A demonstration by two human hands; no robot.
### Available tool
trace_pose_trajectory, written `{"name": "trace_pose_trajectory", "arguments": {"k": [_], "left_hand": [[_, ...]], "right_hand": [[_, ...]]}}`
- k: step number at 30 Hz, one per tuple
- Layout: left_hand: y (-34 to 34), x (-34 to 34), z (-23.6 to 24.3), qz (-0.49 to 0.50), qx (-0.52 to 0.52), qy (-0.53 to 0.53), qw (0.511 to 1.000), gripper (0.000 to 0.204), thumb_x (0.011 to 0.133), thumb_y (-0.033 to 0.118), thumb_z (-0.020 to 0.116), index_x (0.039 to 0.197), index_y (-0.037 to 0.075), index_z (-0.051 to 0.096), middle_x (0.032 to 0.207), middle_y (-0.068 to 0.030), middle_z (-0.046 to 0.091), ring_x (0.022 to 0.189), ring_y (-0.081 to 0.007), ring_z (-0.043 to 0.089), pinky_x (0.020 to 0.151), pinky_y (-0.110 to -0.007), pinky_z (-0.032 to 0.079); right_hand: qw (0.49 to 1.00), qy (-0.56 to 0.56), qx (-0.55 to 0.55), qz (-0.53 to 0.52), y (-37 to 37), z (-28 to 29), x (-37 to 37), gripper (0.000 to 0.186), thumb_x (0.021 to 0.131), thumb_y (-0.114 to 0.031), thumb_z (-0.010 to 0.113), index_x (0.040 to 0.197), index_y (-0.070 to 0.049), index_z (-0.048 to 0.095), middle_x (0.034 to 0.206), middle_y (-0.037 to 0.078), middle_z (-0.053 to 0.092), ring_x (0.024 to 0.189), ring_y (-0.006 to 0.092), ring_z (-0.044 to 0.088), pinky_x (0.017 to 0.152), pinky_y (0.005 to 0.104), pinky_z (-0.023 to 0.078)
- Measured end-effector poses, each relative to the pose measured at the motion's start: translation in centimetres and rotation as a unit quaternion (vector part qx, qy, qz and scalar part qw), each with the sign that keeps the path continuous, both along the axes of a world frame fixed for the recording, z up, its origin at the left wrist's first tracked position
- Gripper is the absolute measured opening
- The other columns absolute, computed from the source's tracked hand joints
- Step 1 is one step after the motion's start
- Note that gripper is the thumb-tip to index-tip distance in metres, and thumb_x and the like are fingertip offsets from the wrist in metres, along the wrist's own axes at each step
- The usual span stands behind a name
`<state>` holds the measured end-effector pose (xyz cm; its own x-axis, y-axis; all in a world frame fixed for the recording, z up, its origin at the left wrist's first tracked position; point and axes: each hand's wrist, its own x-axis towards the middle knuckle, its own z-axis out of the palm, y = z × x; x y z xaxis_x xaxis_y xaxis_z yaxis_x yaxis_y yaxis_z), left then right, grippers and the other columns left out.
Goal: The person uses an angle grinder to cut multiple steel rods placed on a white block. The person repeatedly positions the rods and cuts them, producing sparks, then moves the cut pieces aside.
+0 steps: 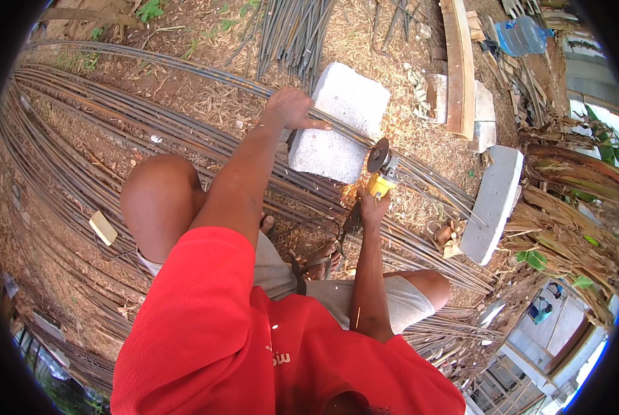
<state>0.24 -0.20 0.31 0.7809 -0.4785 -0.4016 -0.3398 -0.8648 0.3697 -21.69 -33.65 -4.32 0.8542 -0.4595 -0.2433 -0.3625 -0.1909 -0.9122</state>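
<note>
Red mesh-knit cloth of the shirt (205,297) fills the near edge, with bent knees to either side. Beyond it, the left hand (295,109) lies over a few thin steel rods (212,72), fingers curled down around them, thumb stretched along the pale block (351,90) beneath. The rods cross that rough, round-cornered block and run on past its right edge toward a flat grey slab (491,207). Just off that edge is the thin, dark round disc (378,155) of a yellow angle grinder (380,185); whether its rim touches the rods I cannot tell. The right hand (374,206) has its fingers closed on the grinder's body, and orange sparks (351,191) glow beside it. Straw-littered earth (406,48) gives some room between block and squared timber plank (459,69); on the near side, long dark rusty bars (95,97) crowd close to the sandalled feet.
</note>
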Motion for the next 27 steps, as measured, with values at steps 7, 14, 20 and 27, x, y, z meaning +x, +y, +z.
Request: {"name": "trace_pose_trajectory", "arguments": {"k": [7, 14, 20, 27], "left_hand": [[0.1, -0.1, 0.8, 0.007, 0.006, 0.016, 1.000, 0.111, 0.080, 0.107, 0.053, 0.110, 0.004, 0.085, 0.103, -0.0187, 0.080, 0.108, -0.0338, 0.077, 0.105, -0.047, 0.056], [0.0, -0.1, 0.5, 0.003, 0.009, 0.018, 1.000, 0.113, 0.080, 0.107, 0.052, 0.108, 0.003, 0.085, 0.103, -0.0192, 0.080, 0.107, -0.0341, 0.077, 0.103, -0.047, 0.058], [-0.1, 0.1, 0.6, -0.001, 0.022, 0.034, 0.999, 0.113, 0.079, 0.108, 0.052, 0.105, 0.004, 0.085, 0.101, -0.0181, 0.080, 0.107, -0.0325, 0.077, 0.102, -0.046, 0.058], [-0.1, 0.0, 0.3, 0.003, 0.013, 0.021, 1.000, 0.110, 0.080, 0.107, 0.053, 0.105, 0.004, 0.084, 0.099, -0.0178, 0.080, 0.105, -0.0329, 0.078, 0.101, -0.048, 0.058]], "right_hand": [[0.998, 0.049, -0.046, 0.002, -0.2, 0.0, -0.2, 0.033, 0.083, 0.002, 0.084, 0.110, -0.003, 0.066, 0.088, 0.002, 0.070, 0.071, 0.0133, 0.063, 0.064, 0.0285, 0.053], [1.000, -0.004, -0.027, 0.007, 0.3, 1.2, 0.0, 0.035, 0.082, 0.002, 0.084, 0.113, -0.001, 0.067, 0.091, 0.003, 0.072, 0.075, 0.0134, 0.064, 0.067, 0.0304, 0.054], [0.999, 0.014, -0.033, 0.003, 0.1, 1.1, 0.6, 0.042, 0.080, 0.002, 0.086, 0.118, 0.000, 0.067, 0.097, 0.004, 0.073, 0.079, 0.0143, 0.067, 0.070, 0.0313, 0.056], [0.998, 0.029, -0.057, -0.004, -0.7, -0.3, 0.4, 0.039, 0.085, 0.005, 0.082, 0.119, -0.002, 0.065, 0.093, 0.002, 0.070, 0.076, 0.0137, 0.067, 0.066, 0.0299, 0.056]]}}
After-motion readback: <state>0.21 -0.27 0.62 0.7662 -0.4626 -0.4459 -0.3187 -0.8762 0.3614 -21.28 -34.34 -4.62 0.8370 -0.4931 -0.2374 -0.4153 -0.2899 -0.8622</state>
